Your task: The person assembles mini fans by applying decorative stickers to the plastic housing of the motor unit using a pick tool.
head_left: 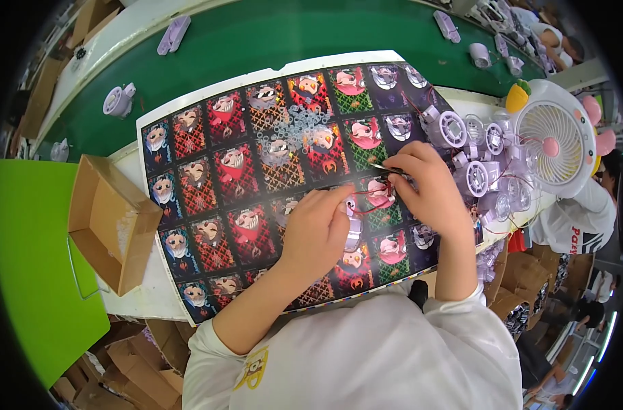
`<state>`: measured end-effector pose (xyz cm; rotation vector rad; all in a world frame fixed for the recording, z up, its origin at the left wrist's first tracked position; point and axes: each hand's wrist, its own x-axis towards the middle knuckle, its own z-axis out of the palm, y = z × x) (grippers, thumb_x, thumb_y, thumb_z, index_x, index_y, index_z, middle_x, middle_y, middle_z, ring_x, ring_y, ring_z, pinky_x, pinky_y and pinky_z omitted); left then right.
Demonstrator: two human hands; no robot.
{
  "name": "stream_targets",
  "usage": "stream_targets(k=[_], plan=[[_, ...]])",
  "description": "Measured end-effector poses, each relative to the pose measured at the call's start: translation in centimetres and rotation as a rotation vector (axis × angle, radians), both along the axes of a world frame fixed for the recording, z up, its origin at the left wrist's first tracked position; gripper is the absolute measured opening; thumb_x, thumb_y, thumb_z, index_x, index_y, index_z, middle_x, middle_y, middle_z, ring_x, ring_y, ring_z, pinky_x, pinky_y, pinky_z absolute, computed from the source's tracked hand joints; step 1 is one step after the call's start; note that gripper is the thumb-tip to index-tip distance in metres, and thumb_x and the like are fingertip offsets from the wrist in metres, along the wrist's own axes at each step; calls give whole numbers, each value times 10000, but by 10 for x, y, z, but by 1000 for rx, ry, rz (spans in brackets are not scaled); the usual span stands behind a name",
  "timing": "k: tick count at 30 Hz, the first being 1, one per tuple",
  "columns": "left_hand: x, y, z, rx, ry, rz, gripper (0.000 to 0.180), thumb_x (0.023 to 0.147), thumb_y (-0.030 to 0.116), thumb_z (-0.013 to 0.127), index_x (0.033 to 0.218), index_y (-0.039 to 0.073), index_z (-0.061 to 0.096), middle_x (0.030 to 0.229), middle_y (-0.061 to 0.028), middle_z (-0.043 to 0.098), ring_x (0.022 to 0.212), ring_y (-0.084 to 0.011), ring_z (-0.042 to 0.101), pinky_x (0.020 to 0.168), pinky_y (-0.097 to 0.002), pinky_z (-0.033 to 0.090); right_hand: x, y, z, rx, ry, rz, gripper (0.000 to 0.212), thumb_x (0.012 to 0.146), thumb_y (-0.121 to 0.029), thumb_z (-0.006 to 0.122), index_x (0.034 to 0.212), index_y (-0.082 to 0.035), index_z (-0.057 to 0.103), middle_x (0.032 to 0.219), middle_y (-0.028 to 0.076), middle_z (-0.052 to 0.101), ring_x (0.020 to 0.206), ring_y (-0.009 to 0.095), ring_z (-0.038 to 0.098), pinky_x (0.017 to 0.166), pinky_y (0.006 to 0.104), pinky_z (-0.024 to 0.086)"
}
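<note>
My left hand (pixel 318 229) is closed around a small lilac plastic fan part (pixel 353 231) with thin red wires (pixel 370 205) running from it. My right hand (pixel 427 184) pinches slim metal tweezers (pixel 385 167) whose tips point left, just above that part. Both hands work over a large glossy printed sheet (pixel 215 198) of cartoon-figure squares that covers the table. A scatter of tiny clear rings (pixel 299 126) lies on the sheet beyond my hands.
A pile of lilac round fan housings (pixel 475 147) sits right of my hands, beside a white desk fan (pixel 554 140). An open cardboard box (pixel 110 222) stands at the left. A green conveyor belt (pixel 270 37) carries lilac parts behind. Another person (pixel 578 219) stands at the right.
</note>
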<state>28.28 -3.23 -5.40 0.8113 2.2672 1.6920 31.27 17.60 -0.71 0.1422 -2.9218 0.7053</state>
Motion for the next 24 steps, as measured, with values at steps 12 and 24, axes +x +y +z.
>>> stream_targets(k=[12, 24], plan=[[13, -48, 16, 317, -700, 98, 266, 939, -8, 553, 1200, -9, 604, 1120, -66, 620, 964, -118, 603, 853, -263, 493, 11, -54, -2, -431, -71, 334, 378, 705, 52, 708, 1067, -24, 629, 1126, 137, 621, 1024, 341, 608, 851, 399, 504], [22, -46, 22, 46, 540, 71, 296, 694, 0, 680, 989, 32, 678, 934, -79, 663, 813, -270, 587, 687, -363, 495, -67, -53, -38, -20, -10, -93, 128, 808, -93, 691, 863, 1, 625, 851, 159, 602, 791, 352, 615, 706, 429, 506]])
